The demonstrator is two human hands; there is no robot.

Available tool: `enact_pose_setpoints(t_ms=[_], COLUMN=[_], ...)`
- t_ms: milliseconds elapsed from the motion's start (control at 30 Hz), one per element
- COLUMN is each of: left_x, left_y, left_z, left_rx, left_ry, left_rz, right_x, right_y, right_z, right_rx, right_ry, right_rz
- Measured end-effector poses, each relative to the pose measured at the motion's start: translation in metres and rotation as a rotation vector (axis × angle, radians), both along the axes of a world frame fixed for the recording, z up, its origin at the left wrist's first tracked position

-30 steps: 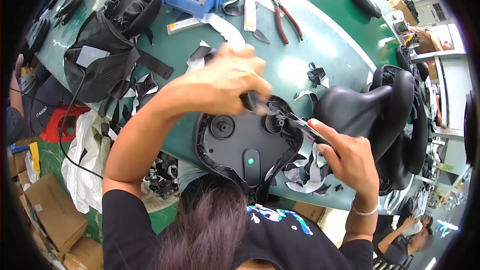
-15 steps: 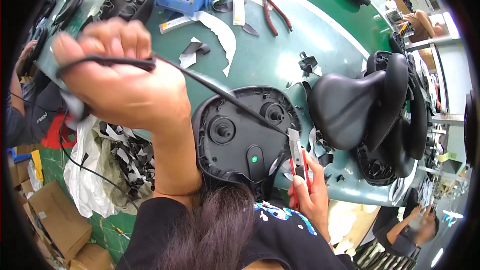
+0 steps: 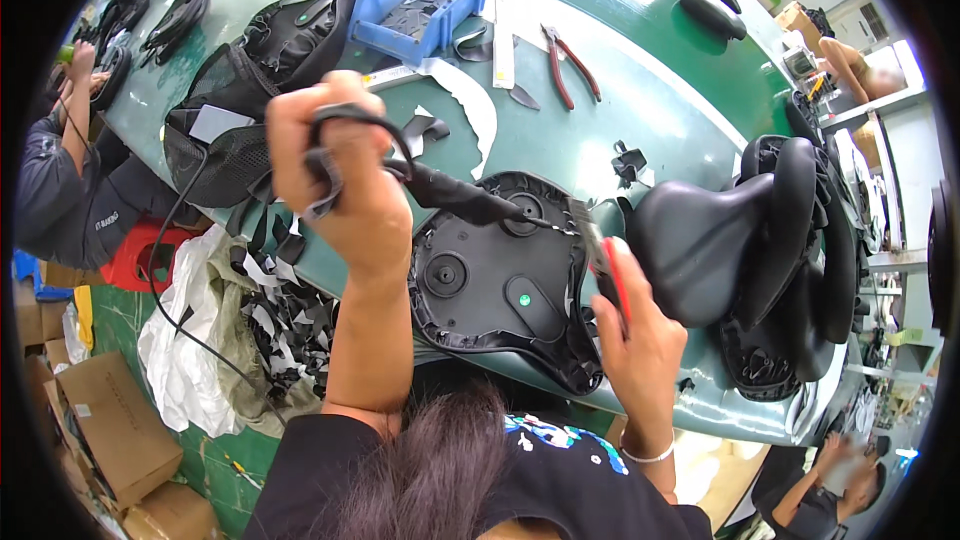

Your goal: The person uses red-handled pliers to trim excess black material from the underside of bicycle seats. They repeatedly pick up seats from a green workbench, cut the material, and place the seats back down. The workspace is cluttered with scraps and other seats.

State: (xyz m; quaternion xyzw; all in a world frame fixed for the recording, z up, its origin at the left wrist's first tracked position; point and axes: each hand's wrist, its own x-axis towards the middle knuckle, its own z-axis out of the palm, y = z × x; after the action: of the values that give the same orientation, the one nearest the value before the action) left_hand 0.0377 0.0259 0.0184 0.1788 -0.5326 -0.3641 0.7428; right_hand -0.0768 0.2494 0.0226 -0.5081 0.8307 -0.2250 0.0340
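A black bicycle saddle (image 3: 470, 315) lies underside up on the table in front of me, its tapered end toward the lower right. My left hand (image 3: 345, 175) is closed round a black strip of cover material (image 3: 450, 195), which is looped at the fingers. From there the strip runs right, above the saddle's far part, toward the blade. My right hand (image 3: 645, 335) grips a red and grey utility knife (image 3: 603, 265) at the saddle's right edge, blade pointing away from me. Whether the blade touches the strip I cannot tell.
Finished saddles (image 3: 700, 240) are piled at the right. Beyond stand red-handled cutting pliers (image 3: 570, 65) and a blue bin (image 3: 425, 5) with dark pieces. Scraps (image 3: 465, 105) litter the table (image 3: 640, 90). A bag of offcuts (image 3: 215, 325) is at lower left. Other people work at both sides.
My left hand has come in to the right, nearer the saddle, with the strip. My right hand and the knife have moved away from my body along the saddle's edge. The view has shifted slightly.
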Motion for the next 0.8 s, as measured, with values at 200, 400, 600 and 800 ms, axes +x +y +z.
enact_pose_setpoints(t_ms=[200,400,600,800], left_x=[0.052,0.031,0.0,-0.038], left_y=[-0.03,-0.016,-0.038,-0.055], left_z=[0.063,-0.02,-0.069,-0.01], left_rx=[-0.289,-0.095,0.312,0.896], left_ry=[0.153,-0.932,-1.074,-0.347], left_rz=[0.921,-0.411,-0.663,-0.767], right_x=[0.013,-0.002,-0.021,-0.02], right_y=[0.017,0.027,0.021,0.006], right_z=[0.003,-0.035,-0.018,-0.03], right_rx=[0.306,-0.249,-0.715,-0.748], right_ry=[0.018,-0.461,-0.519,-0.627], right_rz=[0.109,-0.151,-0.308,-0.289])
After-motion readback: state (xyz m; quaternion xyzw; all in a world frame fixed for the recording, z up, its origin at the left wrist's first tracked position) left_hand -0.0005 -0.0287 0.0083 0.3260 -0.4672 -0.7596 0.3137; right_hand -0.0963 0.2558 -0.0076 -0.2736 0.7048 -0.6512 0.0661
